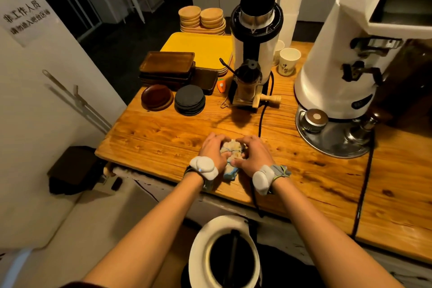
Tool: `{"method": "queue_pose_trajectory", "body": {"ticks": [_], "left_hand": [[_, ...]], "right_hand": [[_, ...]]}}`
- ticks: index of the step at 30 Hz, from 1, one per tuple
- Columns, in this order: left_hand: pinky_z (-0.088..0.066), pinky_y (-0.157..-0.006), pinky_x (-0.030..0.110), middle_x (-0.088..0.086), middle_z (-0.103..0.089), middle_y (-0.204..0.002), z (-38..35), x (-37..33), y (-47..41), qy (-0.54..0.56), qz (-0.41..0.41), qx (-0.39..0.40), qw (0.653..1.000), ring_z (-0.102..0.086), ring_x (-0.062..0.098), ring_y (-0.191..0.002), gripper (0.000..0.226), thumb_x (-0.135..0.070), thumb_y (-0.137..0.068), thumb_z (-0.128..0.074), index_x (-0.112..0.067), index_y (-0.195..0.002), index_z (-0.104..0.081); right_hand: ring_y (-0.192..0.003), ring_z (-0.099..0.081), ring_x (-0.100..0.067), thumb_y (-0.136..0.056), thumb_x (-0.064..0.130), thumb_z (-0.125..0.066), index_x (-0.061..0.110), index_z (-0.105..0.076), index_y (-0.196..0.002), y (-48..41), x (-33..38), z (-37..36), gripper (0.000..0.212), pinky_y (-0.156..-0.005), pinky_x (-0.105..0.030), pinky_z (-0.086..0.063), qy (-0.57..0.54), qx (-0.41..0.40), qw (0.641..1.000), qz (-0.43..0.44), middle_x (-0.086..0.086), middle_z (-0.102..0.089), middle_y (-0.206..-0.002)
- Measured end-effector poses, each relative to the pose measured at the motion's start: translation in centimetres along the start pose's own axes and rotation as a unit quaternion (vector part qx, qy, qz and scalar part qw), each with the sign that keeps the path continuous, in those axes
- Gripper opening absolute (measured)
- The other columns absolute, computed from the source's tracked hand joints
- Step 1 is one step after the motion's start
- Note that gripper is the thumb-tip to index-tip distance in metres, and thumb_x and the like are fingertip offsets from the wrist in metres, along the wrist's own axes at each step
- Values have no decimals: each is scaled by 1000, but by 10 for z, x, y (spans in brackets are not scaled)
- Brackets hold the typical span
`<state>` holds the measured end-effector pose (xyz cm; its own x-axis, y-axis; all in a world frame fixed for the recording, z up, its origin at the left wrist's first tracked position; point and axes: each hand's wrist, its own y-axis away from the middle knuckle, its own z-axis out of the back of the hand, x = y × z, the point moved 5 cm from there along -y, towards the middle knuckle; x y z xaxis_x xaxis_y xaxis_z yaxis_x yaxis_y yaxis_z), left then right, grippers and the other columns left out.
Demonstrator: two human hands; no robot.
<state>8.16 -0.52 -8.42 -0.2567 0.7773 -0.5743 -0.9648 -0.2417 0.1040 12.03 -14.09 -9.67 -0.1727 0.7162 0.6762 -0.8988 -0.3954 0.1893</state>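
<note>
Cloth [233,148] lies bunched on the wooden worktop [163,138] just below the middle of the frame, gripped from both sides: the left hand [213,151] curls its fingers over its left edge, the right hand [253,154] over its right. Behind, at top centre, stands a coffee grinder [256,30]; stacked black coasters [189,99] sit left of centre, a white machine [339,65] at upper right.
</note>
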Motion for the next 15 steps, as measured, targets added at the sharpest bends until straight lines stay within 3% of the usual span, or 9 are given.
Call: {"method": "queue_pose_trajectory", "body": {"ticks": [7, 15], "left_hand": [[-40, -98, 30, 7, -57, -122, 2, -15, -64, -24, -19, 11, 999, -53, 27, -117, 38, -18, -85, -71, -16, -123, -65], [-45, -97, 31, 9, -59, -128, 6, -17, -106, -23, -13, 30, 999, -57, 27, -117, 36, -20, -87, -68, -12, -122, -66]], "right_hand": [[-119, -52, -21, -70, 27, -84, 24, -56, -129, -47, 2, 24, 65, -92, -29, -40, 27, -52, 998, 3, 0, -54, -127], [-120, -55, -26, -83, 30, -71, 29, -60, -129, -80, 21, 32, 48, -93, -41, -49, 131, -64, 989, 15, -3, -57, -130]]}}
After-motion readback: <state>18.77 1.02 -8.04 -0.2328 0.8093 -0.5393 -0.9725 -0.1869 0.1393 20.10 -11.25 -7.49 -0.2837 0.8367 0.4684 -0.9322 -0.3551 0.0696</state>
